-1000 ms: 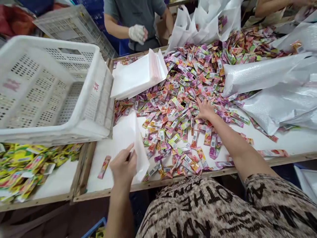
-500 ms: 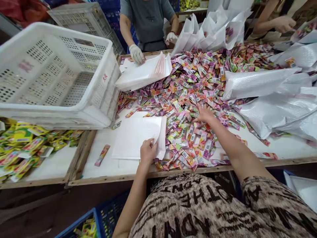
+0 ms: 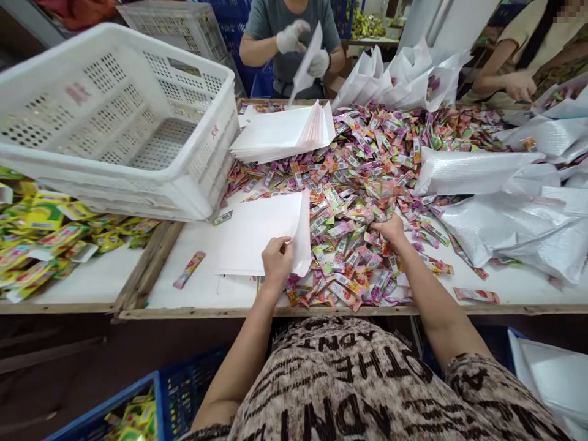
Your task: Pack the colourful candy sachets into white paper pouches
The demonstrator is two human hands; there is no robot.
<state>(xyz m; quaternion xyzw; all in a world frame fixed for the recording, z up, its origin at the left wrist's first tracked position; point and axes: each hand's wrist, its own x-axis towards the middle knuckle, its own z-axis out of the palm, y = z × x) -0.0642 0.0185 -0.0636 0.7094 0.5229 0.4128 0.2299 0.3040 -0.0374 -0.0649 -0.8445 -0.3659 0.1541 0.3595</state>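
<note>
My left hand (image 3: 277,263) is shut on the lower edge of a white paper sleeve (image 3: 258,236), which lies flat on the white table top with its right side curled up. My right hand (image 3: 391,229) rests on a large heap of small colourful foil sachets (image 3: 358,177), fingers curled into it. I cannot tell if it grips any sachet. A stack of white sleeves (image 3: 281,133) lies beyond the heap's left side. A single pink sachet (image 3: 189,269) lies apart, left of my left hand.
A white perforated plastic crate (image 3: 119,116) sits at the left on the table edge, above yellow-green sachets (image 3: 41,226). White woven sacks (image 3: 487,208) lie at the right. Co-workers' hands (image 3: 294,41) (image 3: 519,86) work across the table. A blue crate (image 3: 138,410) stands below.
The white sleeve has gone from raised to lying flat, with my left hand moved right along it. My right hand has drawn closer and its fingers have closed in. A co-worker now lifts a white sleeve.
</note>
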